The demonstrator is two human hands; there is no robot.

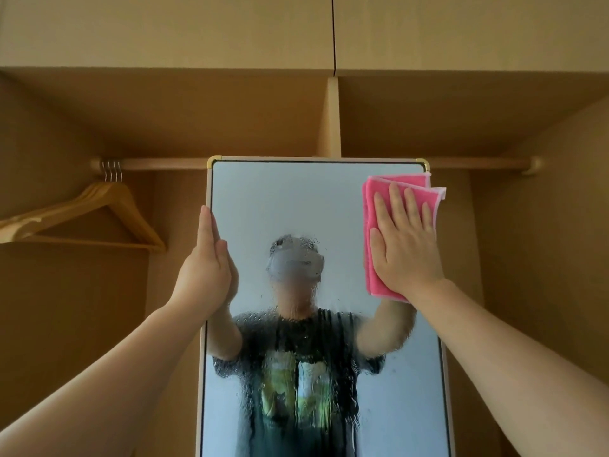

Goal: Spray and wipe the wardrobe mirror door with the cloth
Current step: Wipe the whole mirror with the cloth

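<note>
The mirror door (290, 199) stands upright in front of me, framed in pale trim with gold corner caps. Droplets and streaks of spray cover its middle and lower glass. A folded pink cloth (370, 206) lies flat against the upper right of the glass, near the top corner. My right hand (403, 239) presses on it with fingers spread and pointing up. My left hand (209, 258) grips the mirror's left edge, thumb side toward me. No spray bottle is in view.
Behind the mirror is an open wooden wardrobe with a hanging rail (158, 164). Several wooden hangers (99, 206) hang at the rail's left end. A vertical divider (331, 117) and closed upper cabinet doors (197, 31) sit above.
</note>
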